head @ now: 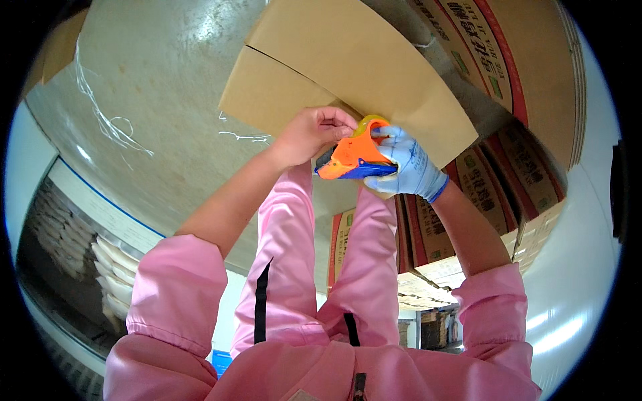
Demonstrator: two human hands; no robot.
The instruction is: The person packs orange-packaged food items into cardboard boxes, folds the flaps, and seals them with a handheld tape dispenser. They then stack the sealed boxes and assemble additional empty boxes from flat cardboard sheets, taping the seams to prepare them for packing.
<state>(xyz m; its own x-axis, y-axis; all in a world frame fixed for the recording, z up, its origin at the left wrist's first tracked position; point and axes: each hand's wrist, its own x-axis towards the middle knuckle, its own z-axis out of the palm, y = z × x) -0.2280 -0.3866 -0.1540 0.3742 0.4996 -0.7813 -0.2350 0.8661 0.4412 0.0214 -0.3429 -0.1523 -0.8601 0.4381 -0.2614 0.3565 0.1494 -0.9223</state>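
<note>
My right hand, in a pale blue work glove, grips an orange and blue packing tape dispenser. A roll of yellowish tape sits in it. Bare, my left hand reaches the roll from the left, with thumb and fingertips pinched at the tape's edge; a loose tape end is too small to make out. Beyond both hands lies a plain brown cardboard box, with a seam between its flaps running towards the dispenser.
Printed cardboard cartons are stacked at the right, with flattened cartons leaning above them. White strapping scraps lie on the grey floor. Stacked pale bags show at lower left.
</note>
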